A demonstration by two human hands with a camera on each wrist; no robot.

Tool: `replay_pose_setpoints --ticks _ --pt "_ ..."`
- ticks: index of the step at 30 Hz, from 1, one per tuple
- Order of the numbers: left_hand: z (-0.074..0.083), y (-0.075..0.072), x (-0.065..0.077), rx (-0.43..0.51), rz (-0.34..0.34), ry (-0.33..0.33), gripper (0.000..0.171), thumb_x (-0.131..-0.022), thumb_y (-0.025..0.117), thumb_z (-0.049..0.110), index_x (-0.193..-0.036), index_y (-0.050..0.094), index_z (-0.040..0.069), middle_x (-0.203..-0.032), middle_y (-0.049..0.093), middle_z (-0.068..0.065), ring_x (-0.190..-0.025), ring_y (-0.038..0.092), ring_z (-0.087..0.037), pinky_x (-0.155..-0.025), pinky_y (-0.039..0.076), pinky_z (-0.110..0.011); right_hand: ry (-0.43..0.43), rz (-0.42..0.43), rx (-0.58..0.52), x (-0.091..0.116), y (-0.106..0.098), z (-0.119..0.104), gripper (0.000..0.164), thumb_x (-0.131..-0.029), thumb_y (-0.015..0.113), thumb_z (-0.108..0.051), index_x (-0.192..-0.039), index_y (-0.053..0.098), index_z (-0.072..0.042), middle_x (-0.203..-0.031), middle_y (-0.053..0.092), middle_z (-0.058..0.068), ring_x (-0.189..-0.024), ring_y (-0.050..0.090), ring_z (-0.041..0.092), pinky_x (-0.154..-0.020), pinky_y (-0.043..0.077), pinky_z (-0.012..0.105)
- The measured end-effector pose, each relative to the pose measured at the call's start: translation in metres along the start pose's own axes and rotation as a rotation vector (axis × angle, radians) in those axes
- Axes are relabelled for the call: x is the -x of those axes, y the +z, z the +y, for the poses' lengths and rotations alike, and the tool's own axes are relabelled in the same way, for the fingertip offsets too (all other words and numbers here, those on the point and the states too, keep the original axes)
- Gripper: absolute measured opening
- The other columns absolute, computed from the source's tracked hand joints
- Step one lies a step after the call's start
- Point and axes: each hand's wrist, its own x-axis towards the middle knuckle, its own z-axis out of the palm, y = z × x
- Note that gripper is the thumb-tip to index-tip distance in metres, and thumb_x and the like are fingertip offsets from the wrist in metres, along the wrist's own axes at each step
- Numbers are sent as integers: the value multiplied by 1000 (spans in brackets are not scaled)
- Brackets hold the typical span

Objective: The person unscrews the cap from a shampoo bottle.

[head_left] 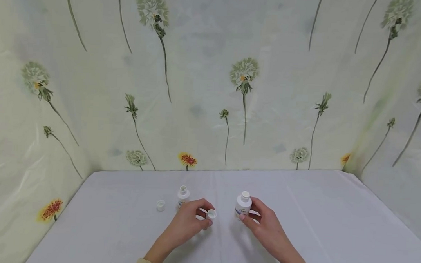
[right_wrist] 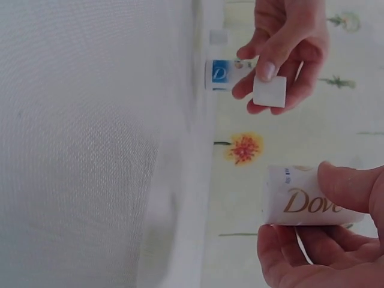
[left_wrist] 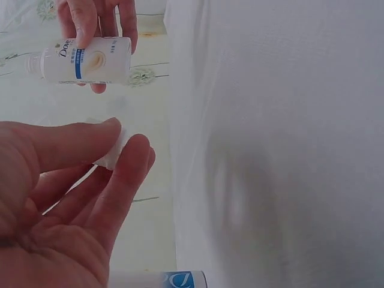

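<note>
My left hand (head_left: 189,220) pinches a white bottle cap (head_left: 211,214) between thumb and fingers, its hollow side facing up in the head view. My right hand (head_left: 267,228) grips a small white Dove bottle (head_left: 243,206), held upright above the table with its neck uncapped. The bottle in the right wrist view (right_wrist: 297,198) shows its gold lettering, the thumb lying over part of it. Behind my left hand a second white bottle (head_left: 183,195) stands uncapped on the table, its lower part hidden by that hand. Cap and held bottle are apart.
Left of the standing bottle, another white cap (head_left: 160,205) lies on the table. A white cloth covers the table (head_left: 121,229). A flower-printed sheet (head_left: 198,80) rises behind the table's back edge and along both sides.
</note>
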Motion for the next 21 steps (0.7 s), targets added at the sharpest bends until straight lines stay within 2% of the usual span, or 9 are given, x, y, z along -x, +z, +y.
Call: replay_pose_setpoints --ticks 10,21 --pt "-7 6 -10 -51 18 12 22 -84 73 0 -103 68 10 -99 67 2 -86 65 -16 -63 54 -25 38 27 19 -6 -5 2 48 -86 73 0 -130 55 -1 -119 64 14 -108 62 28 -90 52 33" --pt "-9 10 -17 -114 23 -18 22 -82 76 2 -101 69 12 -96 64 3 -86 61 -19 -61 51 -26 51 44 43 -7 -7 3 50 -86 72 0 -132 54 1 -122 63 16 -111 61 29 -90 52 37"
